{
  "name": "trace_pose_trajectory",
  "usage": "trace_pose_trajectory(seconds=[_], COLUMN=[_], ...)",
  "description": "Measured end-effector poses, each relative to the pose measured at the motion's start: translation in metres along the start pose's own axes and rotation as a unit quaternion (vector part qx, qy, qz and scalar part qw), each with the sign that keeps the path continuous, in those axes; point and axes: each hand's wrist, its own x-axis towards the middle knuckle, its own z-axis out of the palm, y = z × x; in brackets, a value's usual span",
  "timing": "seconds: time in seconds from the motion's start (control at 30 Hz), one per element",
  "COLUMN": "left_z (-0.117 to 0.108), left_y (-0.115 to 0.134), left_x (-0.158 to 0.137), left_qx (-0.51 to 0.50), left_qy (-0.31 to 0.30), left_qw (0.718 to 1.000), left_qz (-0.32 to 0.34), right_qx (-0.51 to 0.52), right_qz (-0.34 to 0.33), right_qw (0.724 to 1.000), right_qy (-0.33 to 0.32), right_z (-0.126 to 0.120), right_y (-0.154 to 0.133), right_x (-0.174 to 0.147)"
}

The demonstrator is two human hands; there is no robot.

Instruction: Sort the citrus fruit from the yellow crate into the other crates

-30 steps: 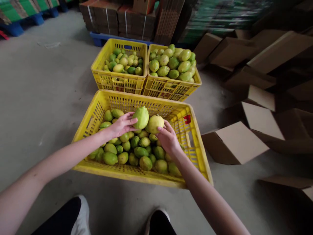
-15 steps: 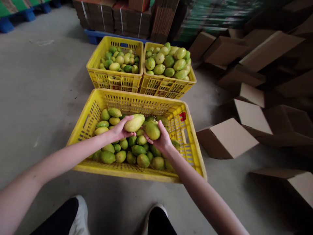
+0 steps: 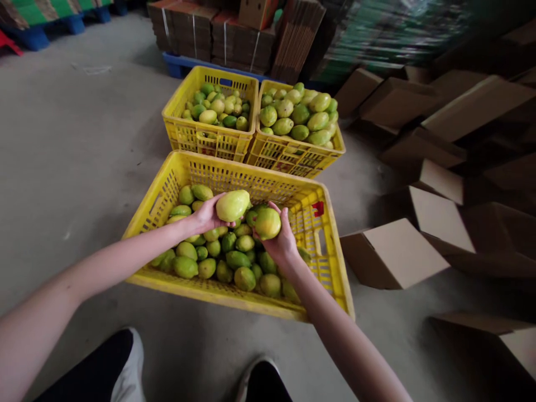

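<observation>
Over the pile of green and yellow fruit [image 3: 237, 259] in the near yellow crate [image 3: 234, 301], a person's two bare hands hold fruit, just beside each other but apart. The left hand [image 3: 206, 215] grips a pale yellow-green fruit [image 3: 233, 205], which lies with its long side slanting slightly upward to the right. The right hand [image 3: 281, 240] is curled around a rounder, greener fruit [image 3: 268, 224], its lower side resting against the fingers. Behind this second fruit sit darker green ones; whether it touches them, I cannot tell.

The near crate stands on the grey floor [image 3: 84, 139], with a red mark [image 3: 318, 209] on its right wall. Just beyond it, side by side, are a left rear crate [image 3: 226, 144] and a right rear crate [image 3: 299, 159], the latter heaped higher with fruit. Farther back, bundled cardboard [image 3: 184, 33] sits on a blue pallet [image 3: 176, 66]. Cardboard boxes [image 3: 406, 248] lie to the right.
</observation>
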Motion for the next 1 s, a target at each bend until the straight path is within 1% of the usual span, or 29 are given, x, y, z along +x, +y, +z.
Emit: trace_pose_trajectory(seconds=[0.07, 0.13, 0.23, 0.3, 0.4, 0.47, 0.53, 0.6, 0.7, 0.77, 0.9, 1.0], left_z=[-0.003, -0.007, -0.013, -0.014, -0.013, -0.01, -0.008, -0.007, -0.006, -0.005, -0.008, -0.012], left_y=[0.002, 0.002, -0.002, -0.006, -0.012, -0.017, -0.021, -0.024, -0.026, -0.026, -0.024, -0.024], left_x=[0.0, 0.001, 0.004, 0.006, 0.008, 0.009, 0.009, 0.009, 0.008, 0.007, 0.008, 0.011], left_qx=[0.026, 0.043, 0.05, 0.049, 0.043, 0.031, 0.013, 0.003, 0.012, 0.023, 0.055, 0.067], left_qy=[-0.031, -0.053, -0.083, -0.092, -0.085, -0.075, -0.07, -0.07, -0.067, -0.059, -0.054, -0.05], left_qw=[0.999, 0.998, 0.995, 0.994, 0.995, 0.997, 0.997, 0.997, 0.996, 0.995, 0.99, 0.99], left_qz=[-0.008, -0.007, -0.005, -0.012, -0.015, -0.009, -0.012, -0.028, -0.06, -0.077, -0.116, -0.115], right_qx=[-0.011, -0.025, -0.025, -0.026, -0.048, -0.072, -0.096, -0.109, -0.114, -0.116, -0.102, -0.074], right_qz=[0.013, 0.04, 0.077, 0.101, 0.144, 0.163, 0.177, 0.188, 0.208, 0.219, 0.206, 0.186], right_qw=[1.0, 0.998, 0.994, 0.991, 0.982, 0.978, 0.974, 0.973, 0.97, 0.968, 0.971, 0.977], right_qy=[-0.013, -0.035, -0.067, -0.088, -0.11, -0.112, -0.101, -0.077, -0.044, -0.04, -0.062, -0.072], right_z=[-0.003, -0.007, -0.011, -0.011, -0.01, -0.008, -0.007, -0.006, -0.007, -0.01, -0.014, -0.016], right_y=[0.0, -0.001, -0.003, -0.004, -0.003, -0.002, -0.002, -0.003, -0.007, -0.008, -0.008, -0.008], right_x=[0.002, 0.003, 0.004, 0.004, 0.003, 0.003, 0.003, 0.003, 0.005, 0.006, 0.008, 0.006])
